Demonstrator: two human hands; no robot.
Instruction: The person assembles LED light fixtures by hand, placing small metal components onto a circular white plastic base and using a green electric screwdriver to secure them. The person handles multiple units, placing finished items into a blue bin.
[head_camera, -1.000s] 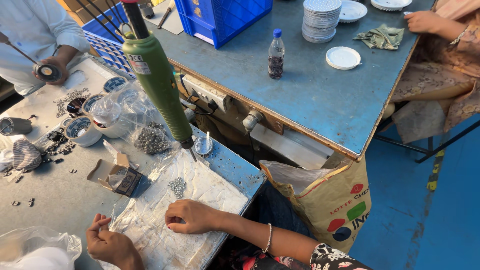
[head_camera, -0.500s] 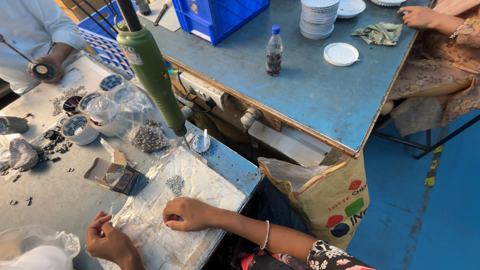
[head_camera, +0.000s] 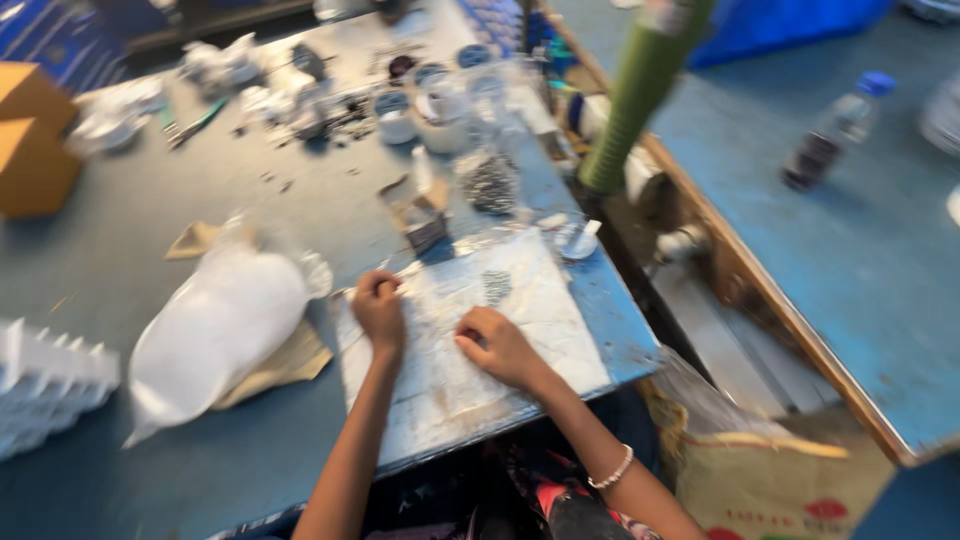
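Landmark: the clear crinkled plastic sheet (head_camera: 470, 340) spread at the near edge of the worn blue-grey metal worktable (head_camera: 150, 250).

Nearest, two hands on the sheet. Left hand (head_camera: 378, 305) at its left edge, fingers curled narrow, seemingly pinching something small (blur; cannot tell what). Right hand (head_camera: 497, 340) mid-sheet, fingers bent down onto the plastic, holding nothing that shows.

Just beyond the right hand, on the sheet: one small heap of dark grey metal bits (head_camera: 496, 286). Judged progress: early or middle; that one heap lies unspread, and a second, bigger heap of the same bits (head_camera: 490, 182) waits past the sheet's far edge.

Left of the sheet: one bulging white plastic bag (head_camera: 215, 325) lying on brown paper.

Beyond the sheet: about three small round cups (head_camera: 395, 115) (count unsure, picture smeared).

Right of the sheet, overhead: one green cylindrical hanging tool (head_camera: 640, 90). Farther right, on the neighbouring blue table (head_camera: 850, 260): one clear plastic bottle with blue cap (head_camera: 830, 135).
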